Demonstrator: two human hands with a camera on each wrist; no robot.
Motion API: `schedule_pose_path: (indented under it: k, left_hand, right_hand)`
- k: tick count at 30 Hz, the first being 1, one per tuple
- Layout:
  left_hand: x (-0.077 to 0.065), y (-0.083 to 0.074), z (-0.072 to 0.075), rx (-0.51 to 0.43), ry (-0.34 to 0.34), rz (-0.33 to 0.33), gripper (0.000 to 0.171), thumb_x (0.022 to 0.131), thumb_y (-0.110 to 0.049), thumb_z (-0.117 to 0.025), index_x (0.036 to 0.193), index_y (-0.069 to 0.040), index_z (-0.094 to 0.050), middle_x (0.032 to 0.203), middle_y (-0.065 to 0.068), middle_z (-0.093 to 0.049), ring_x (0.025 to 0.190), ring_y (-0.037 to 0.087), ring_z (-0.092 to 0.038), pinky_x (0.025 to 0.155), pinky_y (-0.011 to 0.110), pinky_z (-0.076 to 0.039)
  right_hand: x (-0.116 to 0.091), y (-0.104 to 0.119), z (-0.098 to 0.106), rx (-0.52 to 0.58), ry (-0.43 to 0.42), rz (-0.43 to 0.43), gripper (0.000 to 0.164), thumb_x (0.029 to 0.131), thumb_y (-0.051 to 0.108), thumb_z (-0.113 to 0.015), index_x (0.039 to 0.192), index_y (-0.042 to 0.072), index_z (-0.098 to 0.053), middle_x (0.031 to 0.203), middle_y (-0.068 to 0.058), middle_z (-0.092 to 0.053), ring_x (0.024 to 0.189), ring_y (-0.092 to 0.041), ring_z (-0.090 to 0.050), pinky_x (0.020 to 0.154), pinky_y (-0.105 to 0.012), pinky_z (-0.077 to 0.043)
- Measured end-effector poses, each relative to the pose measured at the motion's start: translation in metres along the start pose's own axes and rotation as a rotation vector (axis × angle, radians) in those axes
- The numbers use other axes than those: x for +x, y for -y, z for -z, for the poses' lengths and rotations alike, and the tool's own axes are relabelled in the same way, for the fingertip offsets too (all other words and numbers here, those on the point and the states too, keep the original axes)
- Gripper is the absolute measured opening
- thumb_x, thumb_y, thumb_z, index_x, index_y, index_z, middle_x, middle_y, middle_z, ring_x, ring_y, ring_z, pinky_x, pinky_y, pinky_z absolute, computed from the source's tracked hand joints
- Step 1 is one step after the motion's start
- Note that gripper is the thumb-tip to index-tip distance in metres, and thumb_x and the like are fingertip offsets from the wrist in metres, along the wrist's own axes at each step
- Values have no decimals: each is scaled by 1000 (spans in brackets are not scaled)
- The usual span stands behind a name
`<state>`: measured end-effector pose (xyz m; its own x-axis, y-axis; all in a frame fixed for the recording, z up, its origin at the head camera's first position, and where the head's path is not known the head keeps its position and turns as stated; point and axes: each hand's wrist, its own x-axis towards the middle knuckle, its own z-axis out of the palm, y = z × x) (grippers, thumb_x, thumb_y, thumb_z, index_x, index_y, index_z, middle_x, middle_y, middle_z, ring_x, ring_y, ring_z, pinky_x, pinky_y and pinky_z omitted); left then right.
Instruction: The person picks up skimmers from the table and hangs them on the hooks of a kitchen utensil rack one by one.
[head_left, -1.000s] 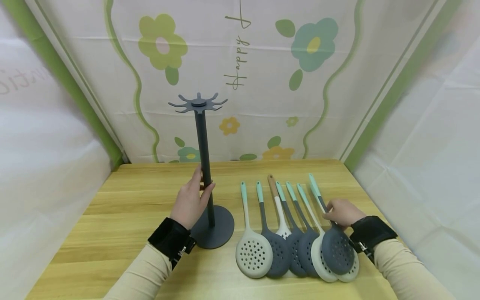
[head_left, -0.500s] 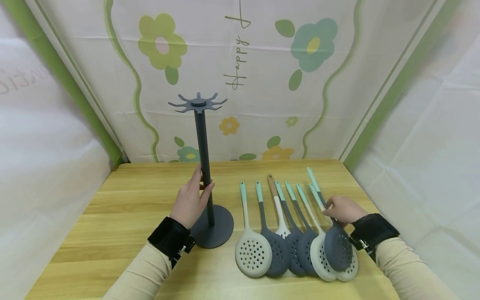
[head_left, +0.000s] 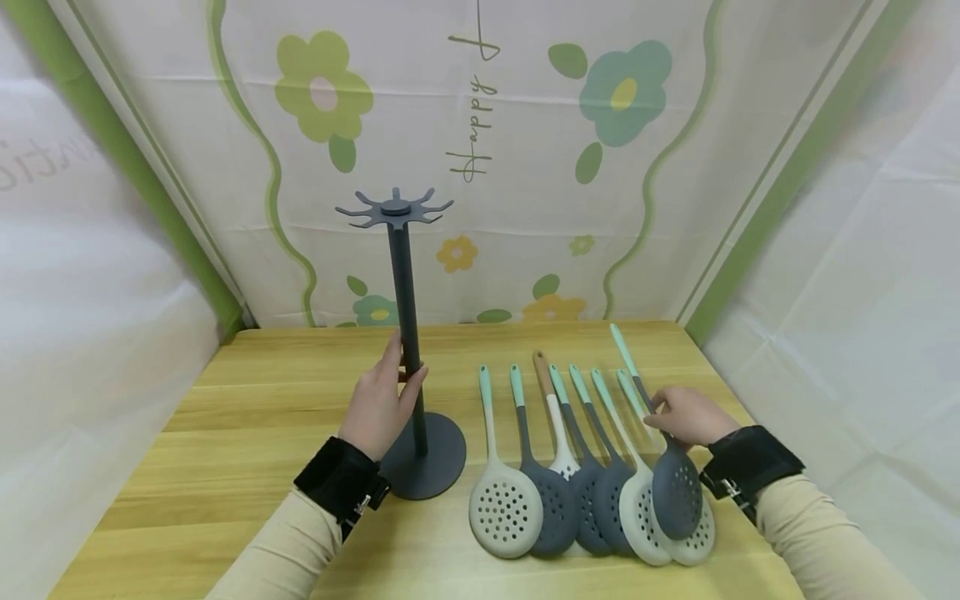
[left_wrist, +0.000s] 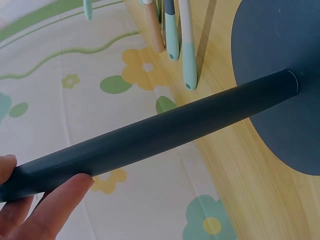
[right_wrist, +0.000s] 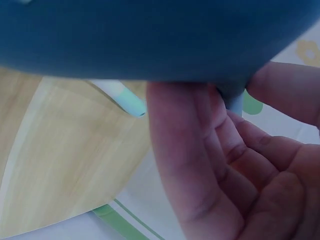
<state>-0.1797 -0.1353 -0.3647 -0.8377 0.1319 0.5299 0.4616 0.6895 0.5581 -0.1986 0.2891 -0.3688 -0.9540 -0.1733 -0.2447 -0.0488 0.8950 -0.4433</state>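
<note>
A dark utensil stand (head_left: 407, 308) with a round base and a hooked top stands upright left of centre. My left hand (head_left: 378, 404) grips its pole low down, thumb on one side and fingers on the other, as the left wrist view also shows at the pole (left_wrist: 150, 135). At the right, my right hand (head_left: 692, 417) pinches a dark grey skimmer (head_left: 677, 496) by its shaft near the head. Its mint handle points up and away, and the head overlaps a pale skimmer (head_left: 697, 533) below. In the right wrist view the skimmer's head (right_wrist: 150, 40) partly covers my fingers.
Several more skimmers lie in a row on the wooden table (head_left: 247, 467), heads toward me: a pale one (head_left: 506, 512) nearest the stand, then dark and pale ones overlapping. One has a brown-ended handle (head_left: 543, 371). A flowered white curtain (head_left: 510, 183) hangs behind the table.
My right hand has lifted the dark skimmer slightly, its handle end rising away from the pale handle beneath it. My left hand stays on the stand's pole.
</note>
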Motion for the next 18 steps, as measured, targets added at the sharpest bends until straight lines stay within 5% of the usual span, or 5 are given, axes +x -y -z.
schedule_pose_path:
  k: [18]
  left_hand:
    - [0,0,0,5,-5,0,52,98,-12,-62,143,-4,-37,105,18,-70,91,33,-72,70,43,-61]
  right_hand:
    - [-2,6,4,23,-13,14,48,94,16,-63,123,-20,-51,86,-17,-65,54,-14,-62,53,-31,-54]
